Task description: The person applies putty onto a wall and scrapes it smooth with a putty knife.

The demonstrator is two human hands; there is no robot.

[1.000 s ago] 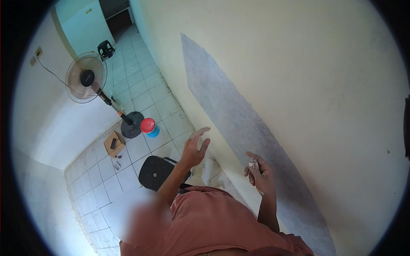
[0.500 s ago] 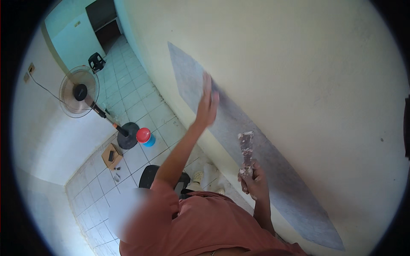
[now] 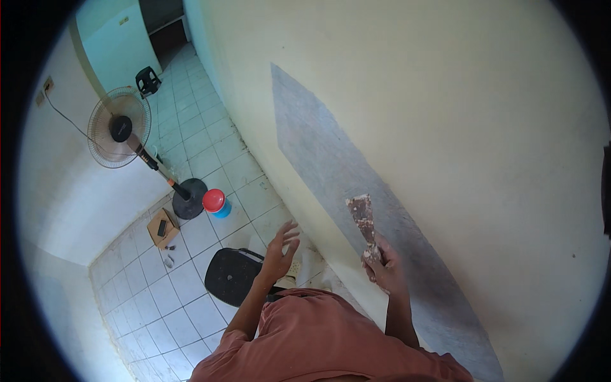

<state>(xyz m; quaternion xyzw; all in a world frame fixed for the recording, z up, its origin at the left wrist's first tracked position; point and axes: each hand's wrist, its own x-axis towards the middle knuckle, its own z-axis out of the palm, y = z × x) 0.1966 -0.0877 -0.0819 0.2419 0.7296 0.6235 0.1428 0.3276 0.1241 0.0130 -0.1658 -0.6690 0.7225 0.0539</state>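
My right hand point(image 3: 383, 264) is closed round the handle of a putty knife point(image 3: 363, 219), its blade pointing up and crusted with pale and brown residue. Behind the knife, a long grey patch point(image 3: 324, 149) runs along the cream wall point(image 3: 458, 127). Off the wall, my left hand point(image 3: 280, 253) hangs with its fingers apart and nothing in them. It is nearest to a black plastic stool point(image 3: 232, 277) on the floor below.
A standing fan point(image 3: 121, 128) is at the left, its cord running to a wall socket point(image 3: 48, 86). Beside its base stands a blue tub with a red lid point(image 3: 215, 198). A cardboard box point(image 3: 163, 229) sits on the tiles. Farther back is another black stool point(image 3: 147, 81).
My left hand has come down from the grey patch toward me, uncovering the patch's upper part and the black stool. The putty knife stays in my right hand, tilted slightly more left.
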